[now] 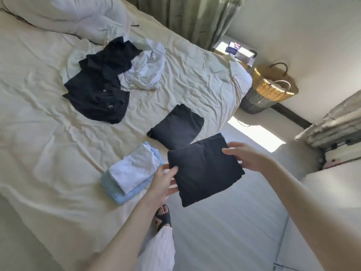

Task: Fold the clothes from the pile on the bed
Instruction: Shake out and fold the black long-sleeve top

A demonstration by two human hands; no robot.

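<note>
A folded black garment [203, 171] hangs in the air just off the bed's near edge. My left hand [163, 184] pinches its left side, thumb on top. My right hand [245, 156] grips its right edge. Beyond it, another folded black garment [175, 127] lies on the cream sheet [48, 153]. To the left sits a small stack, a folded white piece [134, 170] on a light blue knit [117, 194]. Farther back lies the unfolded pile: black clothes [99, 89] and crumpled white ones [145, 72].
A rumpled white duvet [64, 14] fills the head of the bed. A woven basket [270, 89] stands on the floor by the bed's far corner, near a bedside table [237, 51] and green curtains [187, 16]. My foot in a black slipper [163, 215] is below.
</note>
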